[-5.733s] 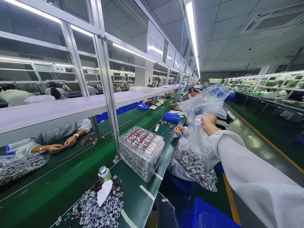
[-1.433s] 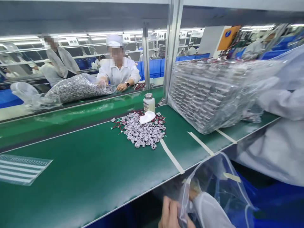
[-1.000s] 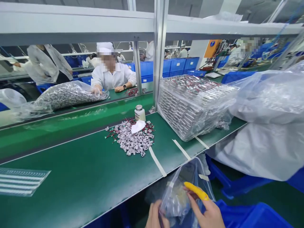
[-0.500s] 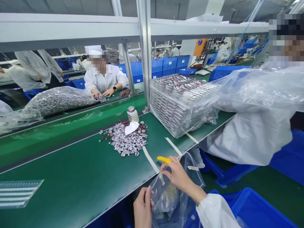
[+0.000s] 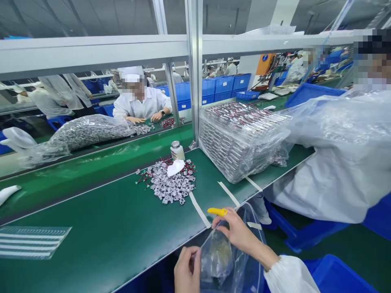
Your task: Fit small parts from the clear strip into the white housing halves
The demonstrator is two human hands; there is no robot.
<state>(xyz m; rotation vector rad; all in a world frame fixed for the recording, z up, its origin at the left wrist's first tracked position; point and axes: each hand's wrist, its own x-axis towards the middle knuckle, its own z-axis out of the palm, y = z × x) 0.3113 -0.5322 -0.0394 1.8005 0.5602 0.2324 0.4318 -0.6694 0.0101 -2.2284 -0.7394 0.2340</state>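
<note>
Both my hands hold a clear plastic bag (image 5: 224,260) at the near edge of the green workbench (image 5: 100,228). My left hand (image 5: 187,270) pinches the bag's left side. My right hand (image 5: 236,234), with a yellow cot on its forefinger (image 5: 217,211), grips the bag's mouth. Something pale lies inside the bag; I cannot tell what it is. Further back on the bench lies a heap of small grey parts with red wires (image 5: 171,183), a white scrap (image 5: 175,167) on top and a small bottle (image 5: 176,151) behind.
A bagged stack of filled trays (image 5: 241,138) stands at the right. A co-worker in white (image 5: 336,162) holds a big plastic bag there. Across the belt (image 5: 85,162) a person sorts parts beside a full bag (image 5: 82,132). Blue bins (image 5: 332,276) sit below right. A striped sheet (image 5: 30,242) lies at the left.
Earlier I held a large bag of parts up high at the right. Since then my view turned to the bench, and both hands rose from below its edge with a smaller bag.
</note>
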